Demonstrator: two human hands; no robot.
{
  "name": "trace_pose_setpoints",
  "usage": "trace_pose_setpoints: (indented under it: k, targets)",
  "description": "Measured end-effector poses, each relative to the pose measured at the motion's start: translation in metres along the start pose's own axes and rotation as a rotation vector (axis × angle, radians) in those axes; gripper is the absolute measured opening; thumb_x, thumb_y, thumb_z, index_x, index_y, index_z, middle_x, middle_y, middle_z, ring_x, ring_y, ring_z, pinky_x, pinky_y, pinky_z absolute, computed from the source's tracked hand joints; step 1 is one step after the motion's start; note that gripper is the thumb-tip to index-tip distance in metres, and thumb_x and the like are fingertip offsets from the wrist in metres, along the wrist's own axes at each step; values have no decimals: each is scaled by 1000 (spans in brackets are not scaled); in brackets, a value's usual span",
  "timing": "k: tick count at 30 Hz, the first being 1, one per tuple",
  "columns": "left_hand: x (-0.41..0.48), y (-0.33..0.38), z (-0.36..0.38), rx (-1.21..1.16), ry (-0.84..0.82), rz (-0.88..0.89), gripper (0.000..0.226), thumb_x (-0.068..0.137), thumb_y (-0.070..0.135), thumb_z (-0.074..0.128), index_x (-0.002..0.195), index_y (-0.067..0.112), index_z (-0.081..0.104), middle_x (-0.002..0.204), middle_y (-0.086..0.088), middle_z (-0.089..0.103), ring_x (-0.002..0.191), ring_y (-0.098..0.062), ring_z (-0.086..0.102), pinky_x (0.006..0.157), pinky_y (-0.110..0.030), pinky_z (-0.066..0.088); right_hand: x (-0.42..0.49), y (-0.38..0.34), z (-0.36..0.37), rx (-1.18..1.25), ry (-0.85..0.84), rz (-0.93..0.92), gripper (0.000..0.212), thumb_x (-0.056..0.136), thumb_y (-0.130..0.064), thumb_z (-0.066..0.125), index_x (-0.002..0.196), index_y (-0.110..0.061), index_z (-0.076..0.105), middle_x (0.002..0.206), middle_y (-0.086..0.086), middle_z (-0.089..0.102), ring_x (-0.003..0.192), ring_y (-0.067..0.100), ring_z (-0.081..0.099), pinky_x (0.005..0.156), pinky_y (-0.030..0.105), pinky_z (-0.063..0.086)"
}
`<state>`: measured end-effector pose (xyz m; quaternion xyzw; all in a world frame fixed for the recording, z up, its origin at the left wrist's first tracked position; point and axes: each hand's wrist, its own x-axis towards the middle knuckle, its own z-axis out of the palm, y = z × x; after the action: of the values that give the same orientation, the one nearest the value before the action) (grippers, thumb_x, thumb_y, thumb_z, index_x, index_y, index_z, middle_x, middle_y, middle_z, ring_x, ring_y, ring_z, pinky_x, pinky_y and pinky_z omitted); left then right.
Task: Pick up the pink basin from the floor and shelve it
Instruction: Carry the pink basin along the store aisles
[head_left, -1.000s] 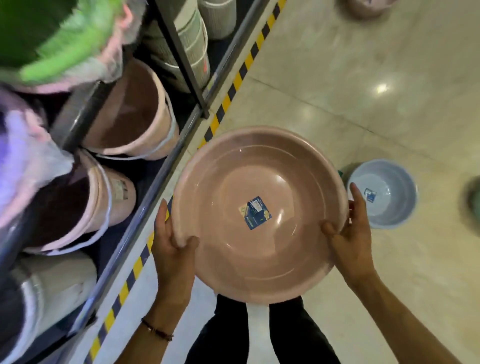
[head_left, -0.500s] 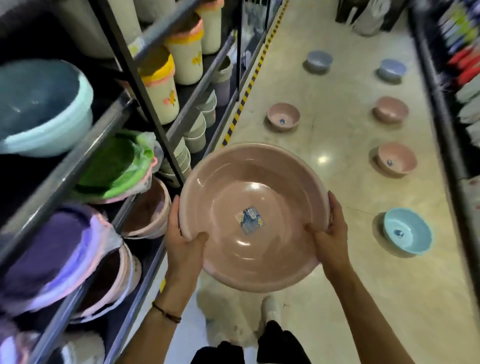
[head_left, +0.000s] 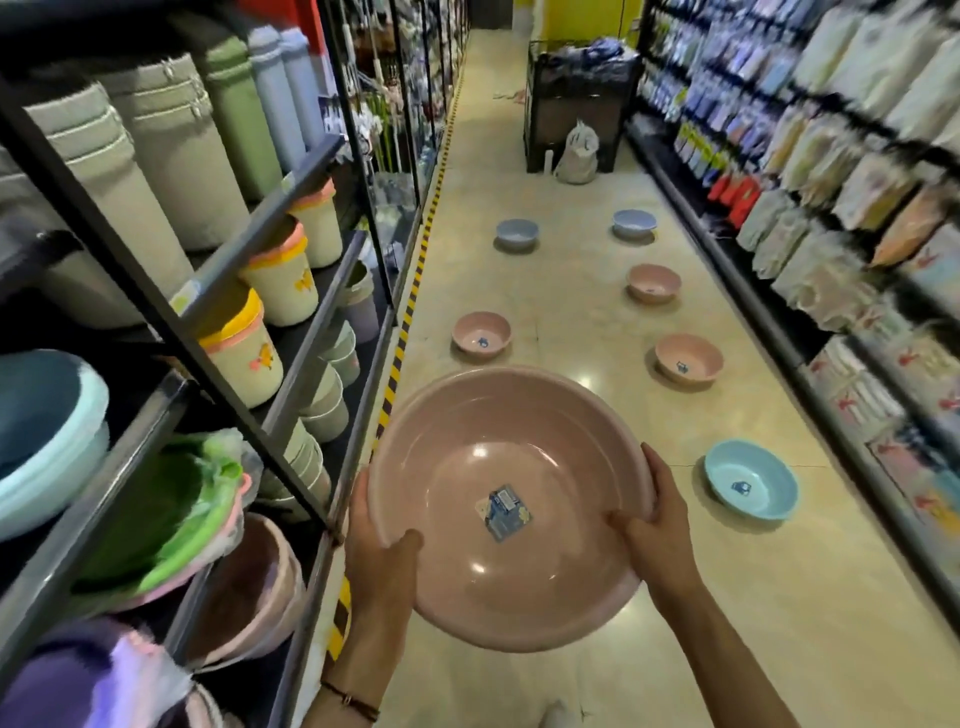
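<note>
I hold a large pink basin (head_left: 498, 457) in front of me at about waist height, with a blue label stuck to its inner bottom. My left hand (head_left: 382, 561) grips its left rim, thumb inside the bowl. My right hand (head_left: 657, 535) grips the right rim the same way. The basin hangs over the floor right beside the black metal shelving (head_left: 311, 332) on my left, level with a lower shelf that holds green and pink basins (head_left: 171, 514).
Several smaller basins lie on the aisle floor ahead: pink ones (head_left: 481, 335) (head_left: 688, 358), a light blue one (head_left: 750, 486), grey-blue ones further off (head_left: 517, 234). A yellow-black strip (head_left: 400, 353) edges the left shelving. Packaged goods fill the right shelves (head_left: 841, 218). A dark crate (head_left: 576, 104) blocks the aisle's far end.
My view has swung up from the floor to look down the aisle. The basin stays in both hands and has risen beside the shelving.
</note>
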<state>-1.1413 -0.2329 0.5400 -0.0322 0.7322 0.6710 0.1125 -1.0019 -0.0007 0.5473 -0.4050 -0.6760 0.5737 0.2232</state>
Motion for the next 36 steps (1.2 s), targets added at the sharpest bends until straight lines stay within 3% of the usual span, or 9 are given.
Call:
trace_pose_setpoints:
  k: [4,9,13,17,20,22,30,33,36]
  targets:
    - [4,11,45,37,-91,-2,99,78,-16,60,157,40,40,140,3,54,115,-24,58,71,-26,52,18,16,-35,33,48,38,99,59,-11,62,155,-25,43,149,-1,56,136,28,52,112,58,45]
    - [4,12,103,94,-175,7,100,77,-19,56,156,41,42,143,-2,55,123,-32,57,94,-53,58,37,29,-83,70,129,35,99,60,-10,61,157,-23,42,152,2,55,139,26,51,115,57,43]
    - [-1,7,147,88,-230,-19,103,74,-20,54,154,44,44,145,0,54,119,-26,58,81,-40,58,49,35,-118,77,200,33,98,61,-12,60,157,-24,43,150,1,57,137,25,54,111,50,47]
    - [-3,12,187,107,-283,-26,105,76,-23,51,154,48,41,149,6,51,130,-29,53,104,-56,53,56,44,-138,109,286,53,98,61,-11,59,156,-26,43,146,-2,59,132,23,57,107,48,49]
    - [7,11,212,153,-342,-7,105,77,-22,52,155,47,38,149,11,50,133,-27,51,109,-57,50,63,45,-146,125,344,49,94,63,-12,60,153,-31,46,141,-10,61,126,12,60,102,44,51]
    - [20,9,228,185,-382,-14,104,78,-21,54,155,47,39,148,10,51,134,-27,51,109,-57,50,72,48,-148,121,382,58,90,64,-12,60,150,-33,49,139,-13,62,124,7,60,103,47,53]
    - [98,-3,289,259,-539,-40,102,79,-21,54,155,45,40,151,8,51,134,-25,52,110,-54,50,127,61,-128,99,501,137,87,65,-10,63,149,-28,48,139,-1,62,125,25,61,100,60,54]
    - [135,-4,305,278,-613,-57,103,80,-19,54,147,59,41,144,13,56,128,-20,57,103,-45,55,152,62,-112,85,542,170,86,65,-9,63,147,-29,49,136,-3,63,122,23,63,97,58,56]
    - [174,0,323,300,-692,-63,103,79,-18,54,143,62,42,140,16,58,124,-16,60,101,-44,57,176,58,-95,95,592,221,82,63,-12,62,141,-35,53,126,-15,66,113,12,65,87,41,59]
